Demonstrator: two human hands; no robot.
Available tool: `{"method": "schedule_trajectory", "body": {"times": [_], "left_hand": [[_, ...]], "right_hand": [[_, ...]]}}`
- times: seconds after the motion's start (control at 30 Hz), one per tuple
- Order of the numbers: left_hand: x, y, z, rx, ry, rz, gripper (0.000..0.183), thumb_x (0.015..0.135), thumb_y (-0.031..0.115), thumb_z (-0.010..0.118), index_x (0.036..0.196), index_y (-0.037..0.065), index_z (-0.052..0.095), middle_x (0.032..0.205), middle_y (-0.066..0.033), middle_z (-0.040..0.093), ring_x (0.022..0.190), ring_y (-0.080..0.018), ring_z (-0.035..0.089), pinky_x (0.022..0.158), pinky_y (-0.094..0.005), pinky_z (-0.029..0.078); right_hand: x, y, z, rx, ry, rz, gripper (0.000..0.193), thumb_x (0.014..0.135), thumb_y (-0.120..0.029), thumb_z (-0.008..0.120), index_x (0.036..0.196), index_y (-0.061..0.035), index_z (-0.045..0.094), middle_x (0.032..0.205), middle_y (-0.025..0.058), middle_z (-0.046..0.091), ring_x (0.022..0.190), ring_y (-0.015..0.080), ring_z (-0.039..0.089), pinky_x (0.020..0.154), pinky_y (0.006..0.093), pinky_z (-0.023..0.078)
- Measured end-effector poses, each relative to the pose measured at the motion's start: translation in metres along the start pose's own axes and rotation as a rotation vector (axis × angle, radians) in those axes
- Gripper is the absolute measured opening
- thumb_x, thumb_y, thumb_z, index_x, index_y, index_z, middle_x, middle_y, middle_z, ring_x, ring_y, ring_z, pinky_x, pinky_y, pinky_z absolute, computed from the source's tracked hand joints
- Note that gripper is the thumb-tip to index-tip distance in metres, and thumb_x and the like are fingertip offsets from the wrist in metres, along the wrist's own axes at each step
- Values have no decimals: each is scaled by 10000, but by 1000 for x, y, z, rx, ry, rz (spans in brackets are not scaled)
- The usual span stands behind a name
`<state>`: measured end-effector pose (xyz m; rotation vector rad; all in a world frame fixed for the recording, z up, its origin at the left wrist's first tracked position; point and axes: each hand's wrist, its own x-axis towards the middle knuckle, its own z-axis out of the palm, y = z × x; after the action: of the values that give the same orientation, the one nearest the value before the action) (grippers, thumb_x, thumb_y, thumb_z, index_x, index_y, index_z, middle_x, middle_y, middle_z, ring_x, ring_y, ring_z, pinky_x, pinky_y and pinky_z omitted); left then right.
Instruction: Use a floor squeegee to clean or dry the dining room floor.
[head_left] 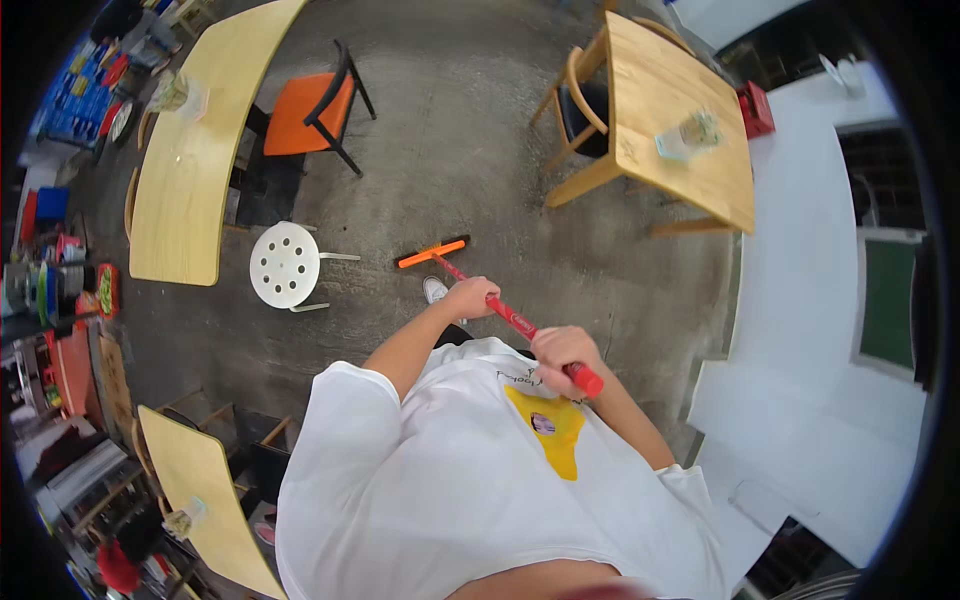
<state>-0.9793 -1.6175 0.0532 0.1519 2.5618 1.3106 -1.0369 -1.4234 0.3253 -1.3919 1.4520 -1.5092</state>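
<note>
Both of my hands grip the red handle [513, 317] of a broom. My left hand [472, 297] is closed round it lower down, nearer the broom head. Close to the handle's top end, my right hand [565, 355] is wrapped round it. The handle slants away from my chest toward the floor. Its orange broom head [433, 252] with dark bristles is down at the grey floor [450, 130], just beyond my white shoe [434, 289].
A white round stool [285, 265] stands left of the broom head. Beyond it are an orange chair [310, 113] and a long pale table [190, 180]. Far right, a wooden table [680, 110] has a black-seated chair [590, 115] beside it. A white wall [800, 300] runs along the right.
</note>
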Motion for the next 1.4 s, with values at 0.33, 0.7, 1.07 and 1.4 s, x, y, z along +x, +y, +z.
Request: {"method": "schedule_trajectory", "body": {"times": [0.33, 0.7, 1.07, 1.4], "left_hand": [[36, -29, -101, -198, 149, -120, 216, 801, 255, 743, 750, 70, 644, 720, -147, 655, 676, -300, 651, 628, -415, 486], [39, -39, -105, -424, 219, -65, 320, 836, 249, 756, 725, 18, 564, 667, -159, 596, 592, -301, 534, 579, -384, 426], [139, -73, -126, -457, 699, -232, 190, 872, 0, 640, 964, 49, 481, 793, -73, 559, 725, -182, 562, 679, -312, 474], [322, -73, -252, -148, 387, -269, 478, 805, 114, 704, 1233, 113, 490, 839, -73, 646, 803, -294, 663, 691, -413, 501]], "right_hand": [[152, 25, -39, 89, 79, 27, 325, 820, 18, 602, 596, -29, 371, 577, 88, 471, 511, 239, 443, 521, 332, 383], [185, 42, -63, 194, -7, -63, 335, 763, 24, 608, 547, -65, 368, 499, 82, 436, 438, 285, 423, 492, 379, 376], [262, 86, -157, 141, 336, 274, 379, 888, 22, 615, 602, -31, 372, 575, 44, 450, 542, 140, 416, 555, 297, 367], [287, 94, -320, -90, 274, -3, 304, 798, 67, 649, 626, -24, 416, 634, 99, 535, 597, 247, 545, 658, 327, 475]]}}
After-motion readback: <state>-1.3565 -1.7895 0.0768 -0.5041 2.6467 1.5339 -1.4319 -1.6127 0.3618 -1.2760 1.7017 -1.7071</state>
